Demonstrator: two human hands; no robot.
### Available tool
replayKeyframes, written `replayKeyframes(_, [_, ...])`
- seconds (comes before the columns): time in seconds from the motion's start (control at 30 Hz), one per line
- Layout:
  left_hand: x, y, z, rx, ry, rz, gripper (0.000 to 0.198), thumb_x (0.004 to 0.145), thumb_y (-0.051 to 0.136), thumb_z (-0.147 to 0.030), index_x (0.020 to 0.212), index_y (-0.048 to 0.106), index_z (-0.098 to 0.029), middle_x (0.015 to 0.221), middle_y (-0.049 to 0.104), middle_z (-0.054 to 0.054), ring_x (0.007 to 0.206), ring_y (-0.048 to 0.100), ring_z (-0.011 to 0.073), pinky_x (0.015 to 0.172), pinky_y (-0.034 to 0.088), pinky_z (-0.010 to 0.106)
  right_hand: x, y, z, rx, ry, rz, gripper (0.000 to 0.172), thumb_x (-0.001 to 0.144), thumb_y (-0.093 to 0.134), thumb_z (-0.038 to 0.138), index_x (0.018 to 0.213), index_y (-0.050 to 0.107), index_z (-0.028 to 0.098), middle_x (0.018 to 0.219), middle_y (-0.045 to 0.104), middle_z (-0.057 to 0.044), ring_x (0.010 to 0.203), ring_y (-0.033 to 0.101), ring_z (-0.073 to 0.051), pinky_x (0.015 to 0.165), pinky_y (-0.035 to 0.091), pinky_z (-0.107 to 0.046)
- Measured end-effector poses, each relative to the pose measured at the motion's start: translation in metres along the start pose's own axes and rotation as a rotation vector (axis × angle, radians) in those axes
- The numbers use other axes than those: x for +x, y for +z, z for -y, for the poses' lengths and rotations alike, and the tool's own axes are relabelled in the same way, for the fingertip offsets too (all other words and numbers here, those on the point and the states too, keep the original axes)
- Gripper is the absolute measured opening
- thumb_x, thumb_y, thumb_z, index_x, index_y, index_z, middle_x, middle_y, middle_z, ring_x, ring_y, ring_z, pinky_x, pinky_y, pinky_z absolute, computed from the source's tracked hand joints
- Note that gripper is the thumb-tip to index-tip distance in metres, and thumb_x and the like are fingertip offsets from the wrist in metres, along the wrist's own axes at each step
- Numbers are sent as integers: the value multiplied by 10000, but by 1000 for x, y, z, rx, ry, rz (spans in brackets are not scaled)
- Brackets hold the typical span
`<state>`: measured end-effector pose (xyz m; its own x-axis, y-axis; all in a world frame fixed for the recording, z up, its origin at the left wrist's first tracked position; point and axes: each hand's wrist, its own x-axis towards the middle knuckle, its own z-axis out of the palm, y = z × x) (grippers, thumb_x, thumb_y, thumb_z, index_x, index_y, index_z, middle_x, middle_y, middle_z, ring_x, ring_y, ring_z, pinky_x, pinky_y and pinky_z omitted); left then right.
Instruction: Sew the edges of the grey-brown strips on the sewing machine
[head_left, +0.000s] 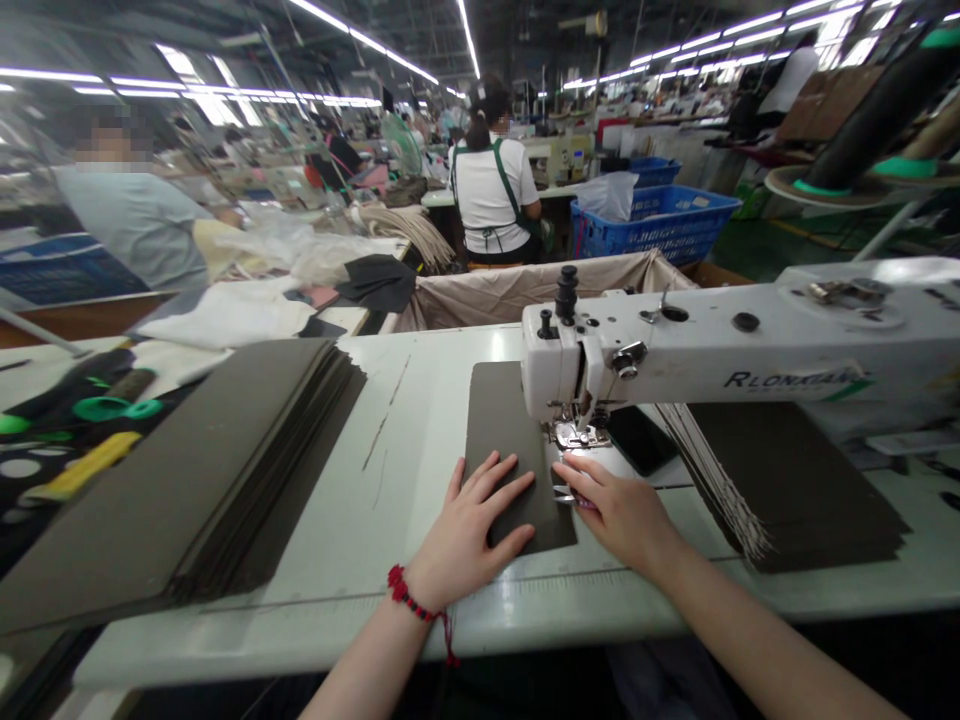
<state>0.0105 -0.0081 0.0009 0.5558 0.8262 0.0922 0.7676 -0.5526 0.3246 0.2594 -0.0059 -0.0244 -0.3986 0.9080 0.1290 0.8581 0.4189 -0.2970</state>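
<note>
The piece at this sewing station is a single dark grey-brown panel (501, 420) lying flat on the white table (330, 570), its far end passing beneath the presser foot (574, 435) of an industrial sewing machine (750, 365). The left hand (472, 525) is spread wide, palm down with fingers apart, pressing on the near part of the panel and holding nothing; a red cord bracelet (409, 590) circles its wrist. The right hand (619, 515) is narrower, its fingers curled and reaching toward the panel's right edge just below the foot, close to a small metal tool (562, 492), perhaps thread snips. Whether that hand actually grips the tool is impossible to tell. A thick stack of matching panels (187, 480) lies on the table to the left, and a fanned stack (787, 480) lies to the right beneath the machine's arm, with a black phone (637, 440) just beside the foot. Beyond the table stands a fabric-lined bin (540, 295), and farther back a co-worker (491, 195) sits near a blue plastic crate (652, 225).
</note>
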Motion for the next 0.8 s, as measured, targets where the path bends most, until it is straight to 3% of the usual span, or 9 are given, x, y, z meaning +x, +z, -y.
replayKeyframes(0.8, [3, 10, 1, 59, -33, -18, 624, 955, 435, -479, 1508, 214, -295, 1554, 275, 28, 1442, 191, 256, 1180, 85, 517, 0, 2, 0, -12, -2, -12, 535, 882, 485, 168, 1393, 449, 323, 1462, 442, 13, 1094, 611, -205, 872, 523, -342])
